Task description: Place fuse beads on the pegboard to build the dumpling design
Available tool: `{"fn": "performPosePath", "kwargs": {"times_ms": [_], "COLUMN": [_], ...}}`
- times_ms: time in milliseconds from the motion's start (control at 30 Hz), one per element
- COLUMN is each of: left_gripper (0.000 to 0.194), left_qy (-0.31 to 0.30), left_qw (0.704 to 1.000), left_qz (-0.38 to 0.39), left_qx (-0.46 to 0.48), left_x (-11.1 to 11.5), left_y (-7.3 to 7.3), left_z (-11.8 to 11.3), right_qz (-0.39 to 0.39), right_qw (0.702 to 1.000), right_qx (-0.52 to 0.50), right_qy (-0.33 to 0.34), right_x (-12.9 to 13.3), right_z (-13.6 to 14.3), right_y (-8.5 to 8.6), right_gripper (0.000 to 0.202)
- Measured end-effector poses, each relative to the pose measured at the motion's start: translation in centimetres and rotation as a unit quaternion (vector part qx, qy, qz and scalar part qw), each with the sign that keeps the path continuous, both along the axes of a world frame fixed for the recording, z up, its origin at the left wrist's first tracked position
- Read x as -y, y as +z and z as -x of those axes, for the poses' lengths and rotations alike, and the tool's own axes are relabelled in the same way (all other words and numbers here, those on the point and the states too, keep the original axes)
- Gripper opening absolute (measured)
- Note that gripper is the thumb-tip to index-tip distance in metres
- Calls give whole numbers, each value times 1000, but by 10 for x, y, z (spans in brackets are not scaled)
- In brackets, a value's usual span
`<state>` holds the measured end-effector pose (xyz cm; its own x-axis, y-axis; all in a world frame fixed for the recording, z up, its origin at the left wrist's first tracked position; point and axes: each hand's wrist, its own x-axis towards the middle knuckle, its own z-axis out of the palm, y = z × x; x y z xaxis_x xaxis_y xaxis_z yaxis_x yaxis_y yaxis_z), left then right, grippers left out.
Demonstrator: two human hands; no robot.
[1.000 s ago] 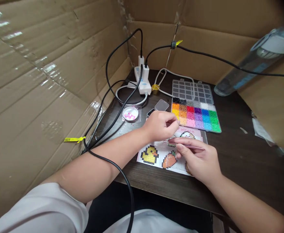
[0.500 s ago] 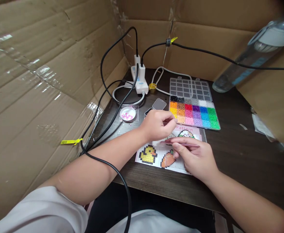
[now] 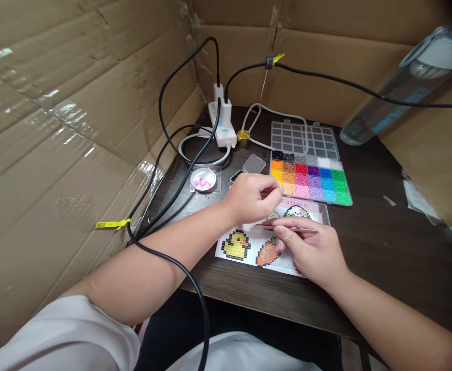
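In the head view, my right hand (image 3: 318,255) pinches slim pink tweezers (image 3: 299,229), their tip pointing left under my left hand. My left hand (image 3: 253,198) is closed, thumb and fingers curled together, over the upper part of a printed pattern sheet (image 3: 253,241). Whatever it may hold is hidden. A yellow duck (image 3: 236,245) and an orange carrot (image 3: 267,253) show on the sheet; my hands cover other parts of it. Beyond my hands lies a sorting box of coloured beads (image 3: 311,178), its compartments grouped by colour.
Left of my hands, a white dish (image 3: 203,180) holds pink and white beads. A small container (image 3: 236,176) of black beads has its lid (image 3: 254,164) behind it. A power strip (image 3: 223,129), black cables (image 3: 171,257) and a leaning bottle (image 3: 398,90) stand around; cardboard walls (image 3: 233,56) enclose the table.
The view has shifted very slightly. The tweezers' tip sits a little farther left and the tweezers lie a touch flatter; both hands otherwise hold their positions.
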<state>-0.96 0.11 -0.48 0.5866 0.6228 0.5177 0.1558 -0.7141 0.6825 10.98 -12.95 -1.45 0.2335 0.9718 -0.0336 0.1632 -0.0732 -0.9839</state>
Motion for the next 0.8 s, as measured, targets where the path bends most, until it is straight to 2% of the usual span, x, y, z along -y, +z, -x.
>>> {"fn": "performPosePath", "kwargs": {"times_ms": [367, 800], "left_gripper": [22, 24], "left_qy": [1, 3], "left_qw": [1000, 1000], "left_qz": [1, -3], "left_qx": [1, -3], "left_x": [-1, 1], "left_y": [-1, 1], "left_z": [0, -1], "right_qz": [-2, 10], "right_qw": [1000, 1000], "right_qx": [-5, 7], "right_qy": [6, 4], "right_x": [0, -1], "right_z": [-1, 0], "right_y": [3, 4], "right_gripper": [17, 22]}}
